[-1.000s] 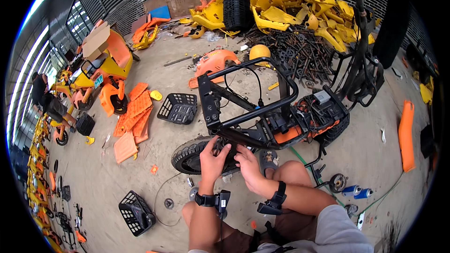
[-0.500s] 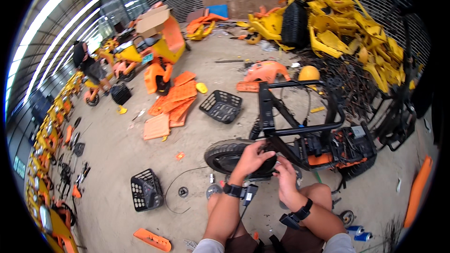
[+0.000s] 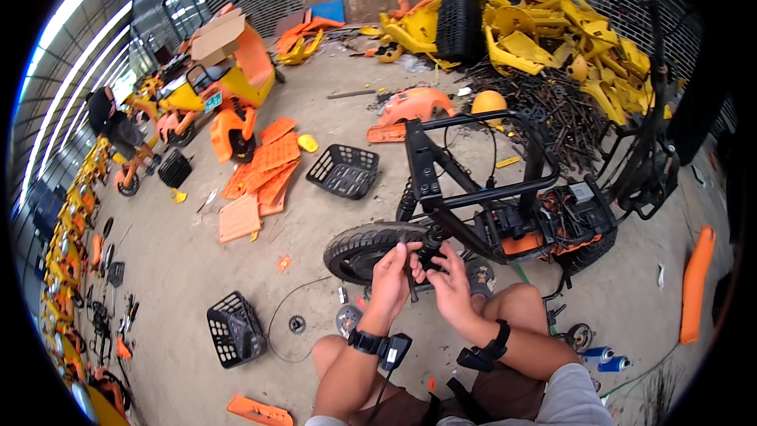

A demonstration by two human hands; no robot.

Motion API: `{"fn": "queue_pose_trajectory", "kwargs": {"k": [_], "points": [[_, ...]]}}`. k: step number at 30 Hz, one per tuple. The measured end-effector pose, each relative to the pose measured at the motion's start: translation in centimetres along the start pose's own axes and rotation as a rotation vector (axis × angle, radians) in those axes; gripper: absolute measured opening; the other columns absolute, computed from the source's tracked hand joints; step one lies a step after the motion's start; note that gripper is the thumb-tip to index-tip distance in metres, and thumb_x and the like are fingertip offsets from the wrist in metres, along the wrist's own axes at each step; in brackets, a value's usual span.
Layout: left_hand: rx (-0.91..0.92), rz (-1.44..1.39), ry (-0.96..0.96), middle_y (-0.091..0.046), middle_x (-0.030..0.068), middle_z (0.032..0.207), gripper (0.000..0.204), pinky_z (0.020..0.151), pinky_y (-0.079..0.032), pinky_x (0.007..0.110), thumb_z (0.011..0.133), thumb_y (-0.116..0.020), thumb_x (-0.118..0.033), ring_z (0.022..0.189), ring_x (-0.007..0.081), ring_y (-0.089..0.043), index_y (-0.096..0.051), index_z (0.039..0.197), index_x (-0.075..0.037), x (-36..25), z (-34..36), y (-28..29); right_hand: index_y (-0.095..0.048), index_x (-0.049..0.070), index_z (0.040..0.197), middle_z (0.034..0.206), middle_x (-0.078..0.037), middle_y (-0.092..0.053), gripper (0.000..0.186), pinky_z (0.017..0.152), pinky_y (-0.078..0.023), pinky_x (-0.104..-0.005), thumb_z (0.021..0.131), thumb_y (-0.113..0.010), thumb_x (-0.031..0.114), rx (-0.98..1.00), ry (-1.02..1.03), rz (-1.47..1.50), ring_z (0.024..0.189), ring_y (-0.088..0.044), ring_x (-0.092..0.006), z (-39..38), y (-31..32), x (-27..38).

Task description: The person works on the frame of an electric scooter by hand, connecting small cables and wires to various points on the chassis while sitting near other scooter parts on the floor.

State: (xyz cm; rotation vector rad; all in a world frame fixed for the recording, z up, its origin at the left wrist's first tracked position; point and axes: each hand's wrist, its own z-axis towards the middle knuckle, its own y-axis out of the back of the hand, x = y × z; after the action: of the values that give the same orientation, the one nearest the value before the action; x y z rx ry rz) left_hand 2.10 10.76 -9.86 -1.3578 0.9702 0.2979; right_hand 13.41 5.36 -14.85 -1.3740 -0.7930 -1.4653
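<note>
Left hand [image 3: 392,272] and right hand [image 3: 451,282] both curled around a small dark part at the scooter wheel [image 3: 371,248], centre frame, black frame [image 3: 473,197] at 1 o'clock, black basket [image 3: 235,330] at 8 o'clock on the floor.

Scooter frame [image 3: 489,197]: stripped, centre of the floor, directly before the person; its wheel [image 3: 371,246] at the near left end.
Left hand [image 3: 392,268] and right hand [image 3: 452,284]: side by side at the wheel's right edge, against the frame.
Basket [image 3: 344,170]: on the floor behind the wheel, left of the frame.
Second basket [image 3: 234,330]: near left, beside the person's left knee; a sprocket [image 3: 296,324] just to its right.
Flat panels [image 3: 264,170]: stacked left of the first basket.
Heap of body panels [image 3: 544,20]: far right, behind the frame, with a metal scrap pile [image 3: 552,110] before it.
Two cans [image 3: 605,358]: on the floor right of the person's right knee.
Row of vehicles [image 3: 71,221]: along the left wall.
</note>
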Motion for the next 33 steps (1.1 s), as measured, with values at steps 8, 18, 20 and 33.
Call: {"fn": "queue_pose_trajectory", "kwargs": {"k": [8,18,20,33], "points": [[0.063,-0.076,-0.001,-0.057,0.0074,0.092,0.03,0.077,-0.048,0.03,0.102,-0.048,-0.022,0.087,0.0175,-0.055,-0.055,0.117,0.002,0.6,-1.4,-1.2,-0.035,0.005,0.144,0.116,-0.001,-0.056,0.049,0.075,-0.046,-0.0234,0.099,-0.045,0.02,0.189,-0.448,0.221,0.101,-0.053,-0.0099,-0.4,-0.5,5.7],[0.006,0.7,-0.379,-0.061,0.0028,0.088,0.023,0.066,-0.044,0.021,0.094,-0.062,-0.018,0.072,0.007,-0.055,-0.069,0.099,0.004,-1.5,-2.0,-0.7,-0.05,0.009,0.136,0.078,-0.011,-0.062,0.041,0.058,-0.046,-0.0287,0.096,-0.052,0.018,0.448,-0.067,-0.534,0.061,-0.054,-0.0131,0.9,2.9,12.5],[-0.006,0.65,-0.368,-0.063,0.0028,0.08,0.023,0.063,-0.043,0.021,0.095,-0.06,-0.017,0.069,0.0074,-0.055,-0.07,0.098,0.003,-1.3,-2.0,-1.7,-0.053,0.009,0.134,0.092,-0.016,-0.066,0.04,0.069,-0.05,-0.0335,0.094,-0.052,0.017,0.421,0.169,-0.615,0.074,-0.064,-0.0232,2.0,4.1,15.0],[0.038,0.797,-0.077,-0.065,0.0019,0.072,0.027,0.06,-0.046,0.021,0.095,-0.062,-0.023,0.066,0.0059,-0.056,-0.071,0.095,0.002,0.8,-0.4,0.4,-0.062,0.013,0.124,0.09,-0.018,-0.063,0.037,0.074,-0.049,-0.047,0.088,-0.052,0.013,0.558,0.488,-1.253,0.086,-0.062,-0.0364,11.1,4.3,21.6]]}}
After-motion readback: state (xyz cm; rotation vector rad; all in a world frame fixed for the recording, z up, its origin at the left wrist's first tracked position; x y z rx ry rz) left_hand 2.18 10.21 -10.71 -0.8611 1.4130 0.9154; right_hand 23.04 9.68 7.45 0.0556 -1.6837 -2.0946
